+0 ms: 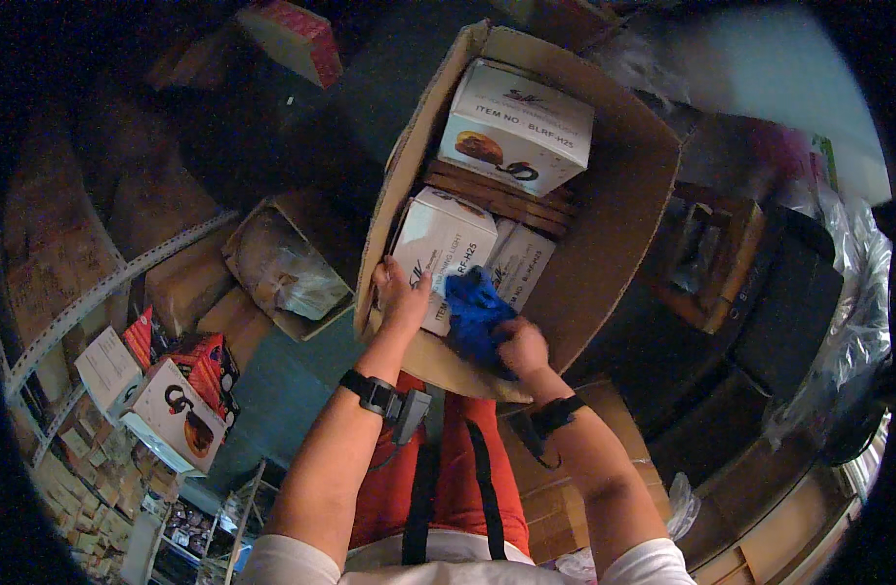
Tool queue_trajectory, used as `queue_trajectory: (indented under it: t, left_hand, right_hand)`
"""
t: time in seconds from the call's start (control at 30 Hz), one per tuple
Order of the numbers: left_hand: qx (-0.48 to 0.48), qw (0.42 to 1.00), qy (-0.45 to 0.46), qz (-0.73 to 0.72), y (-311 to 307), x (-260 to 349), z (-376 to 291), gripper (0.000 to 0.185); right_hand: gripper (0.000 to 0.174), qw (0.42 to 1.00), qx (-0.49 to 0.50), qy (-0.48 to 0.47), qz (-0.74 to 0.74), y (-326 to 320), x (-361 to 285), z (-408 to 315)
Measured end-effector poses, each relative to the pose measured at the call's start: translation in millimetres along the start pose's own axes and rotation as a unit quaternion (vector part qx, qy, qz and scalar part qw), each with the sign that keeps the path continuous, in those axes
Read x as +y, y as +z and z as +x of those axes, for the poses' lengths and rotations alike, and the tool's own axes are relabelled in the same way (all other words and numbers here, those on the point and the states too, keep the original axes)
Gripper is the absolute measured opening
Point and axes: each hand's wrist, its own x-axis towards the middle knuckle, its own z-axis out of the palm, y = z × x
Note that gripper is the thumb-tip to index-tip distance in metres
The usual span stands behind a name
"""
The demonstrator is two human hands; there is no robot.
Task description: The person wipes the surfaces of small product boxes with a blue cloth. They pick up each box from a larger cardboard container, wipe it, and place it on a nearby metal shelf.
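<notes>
A large open cardboard carton (616, 212) stands before me, holding several white printed boxes of warning lights. My left hand (402, 292) rests on the near left corner of one white box (448, 234), close to the carton's wall. Bunched blue cloth (477, 307) is in my right hand (524, 347), over the near part of that box; the cloth is slightly blurred. A second white box (528, 256) lies partly behind the cloth. At the carton's far end sits another white box (517, 124), with folded brown cardboard (499, 194) between it and the nearer ones.
At left, an open carton (235, 241) holds clear plastic. White and red boxes (177, 417) stand beside a perforated metal shelf edge (126, 285). On the right are a brown carton (733, 292), black cases (791, 285) and plastic wrap (850, 322).
</notes>
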Motion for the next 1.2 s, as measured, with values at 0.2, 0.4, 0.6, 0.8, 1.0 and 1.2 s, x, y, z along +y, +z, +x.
queue_trajectory:
  t: [0.2,0.4,0.6,0.8,1.0,1.2]
  left_hand:
    - [0.025,0.998,-0.008,0.059,10,3,-1,0.078]
    - [-0.025,0.997,0.014,-0.069,-10,15,-15,0.069]
    - [0.063,0.976,0.204,-0.038,-67,60,-87,0.060]
    - [0.085,0.960,0.250,-0.094,-159,66,-182,0.059]
    - [0.118,0.969,0.136,-0.171,-175,13,-213,0.049]
    - [0.126,0.960,0.059,-0.243,-166,-52,-174,0.047]
  right_hand:
    - [0.082,0.835,-0.018,0.035,0.549,11,-19,50]
    - [0.084,0.814,-0.018,0.071,0.576,8,-43,49]
    - [0.078,0.780,-0.053,0.057,0.621,-40,-47,-38]
    - [0.080,0.854,0.005,-0.080,0.514,-62,-69,-147]
    - [0.082,0.951,0.022,-0.128,0.281,-59,-112,-172]
    - [0.078,0.963,0.026,-0.127,0.238,-49,-136,-164]
